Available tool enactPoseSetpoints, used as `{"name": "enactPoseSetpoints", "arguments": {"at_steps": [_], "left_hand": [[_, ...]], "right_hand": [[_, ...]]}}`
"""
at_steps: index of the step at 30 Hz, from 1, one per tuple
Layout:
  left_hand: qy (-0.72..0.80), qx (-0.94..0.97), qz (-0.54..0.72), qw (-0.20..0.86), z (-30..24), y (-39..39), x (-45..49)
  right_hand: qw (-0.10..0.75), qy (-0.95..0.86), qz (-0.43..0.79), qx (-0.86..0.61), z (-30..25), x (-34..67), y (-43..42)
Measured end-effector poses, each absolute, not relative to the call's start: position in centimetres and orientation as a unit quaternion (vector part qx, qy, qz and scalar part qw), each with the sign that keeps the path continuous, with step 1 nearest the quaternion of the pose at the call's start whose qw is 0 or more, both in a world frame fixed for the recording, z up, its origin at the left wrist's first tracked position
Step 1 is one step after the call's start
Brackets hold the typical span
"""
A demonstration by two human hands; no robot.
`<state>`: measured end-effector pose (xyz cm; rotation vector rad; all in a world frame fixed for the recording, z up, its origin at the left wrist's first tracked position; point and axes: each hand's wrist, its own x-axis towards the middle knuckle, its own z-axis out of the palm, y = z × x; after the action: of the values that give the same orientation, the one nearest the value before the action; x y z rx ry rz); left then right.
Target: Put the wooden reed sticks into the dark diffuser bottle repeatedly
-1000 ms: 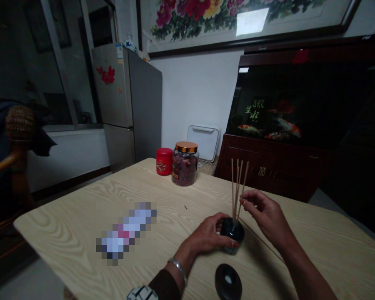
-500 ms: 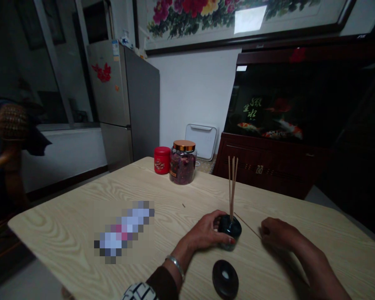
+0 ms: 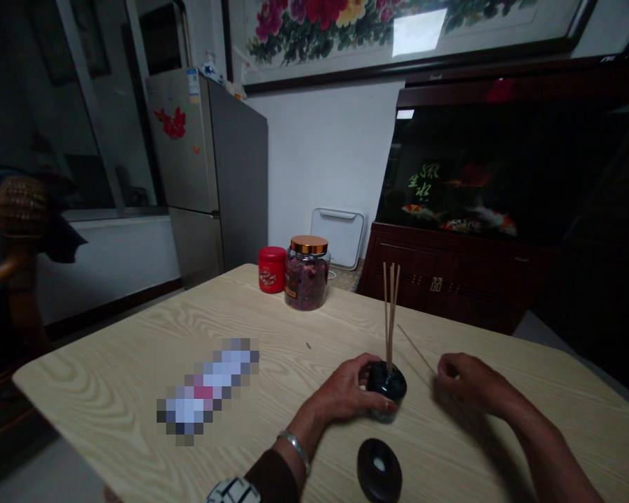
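Meanwhile, the left hand (image 3: 343,388) curls around a dark round incense holder (image 3: 386,383) bearing upright incense sticks (image 3: 389,314); the half-curled right hand (image 3: 469,383) is beside a thin loose stick (image 3: 416,349), its hold unclear.

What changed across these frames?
The right hand let go of the thin wooden sticks and moved right, away from them; they went from fanned to a tight upright bunch. The left hand stayed on the dark glossy round jar.

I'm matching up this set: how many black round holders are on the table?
2: a black holder with thin sticks standing in it, held by the left hand, and a flat oval black piece with a pale centre, lying closer in.
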<state>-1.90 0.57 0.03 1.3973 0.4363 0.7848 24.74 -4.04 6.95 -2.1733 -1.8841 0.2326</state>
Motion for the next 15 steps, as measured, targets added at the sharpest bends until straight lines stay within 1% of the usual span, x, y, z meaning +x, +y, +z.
{"name": "enactPoseSetpoints", "arguments": {"at_steps": [1, 3, 5, 6, 8, 9, 11, 13, 15], "left_hand": [[0.194, 0.622, 0.349, 0.673, 0.0, 0.6, -1.9], [0.196, 0.622, 0.348, 0.674, -0.1, 0.6, -1.9], [0.198, 0.62, 0.346, 0.675, 0.0, 0.6, -1.9], [0.198, 0.62, 0.345, 0.676, 0.0, 0.6, -1.9], [0.198, 0.62, 0.344, 0.677, 0.0, 0.6, -2.0], [0.197, 0.621, 0.344, 0.676, 0.0, 0.6, -2.0], [0.197, 0.624, 0.344, 0.673, 0.0, 0.6, -2.0], [0.202, 0.628, 0.345, 0.668, -0.1, 0.7, -2.0], [0.204, 0.628, 0.346, 0.667, -0.1, 0.7, -2.0]], "right_hand": [[0.182, -0.654, 0.096, -0.728, 7.8, 24.7, -4.1], [0.318, -0.646, 0.127, -0.682, 9.7, 24.3, -4.5], [0.483, -0.585, 0.132, -0.638, 11.6, 23.2, -5.1], [0.552, -0.545, 0.126, -0.619, 12.4, 22.5, -5.5], [0.658, -0.475, 0.114, -0.573, 13.6, 20.7, -6.1], [0.697, -0.452, 0.11, -0.545, 14.0, 19.8, -6.4], [0.747, -0.435, 0.109, -0.49, 14.2, 18.3, -6.6], [0.765, -0.438, 0.122, -0.457, 14.0, 17.2, -6.5], [0.76, -0.45, 0.14, -0.447, 13.5, 16.4, -6.2]]}}
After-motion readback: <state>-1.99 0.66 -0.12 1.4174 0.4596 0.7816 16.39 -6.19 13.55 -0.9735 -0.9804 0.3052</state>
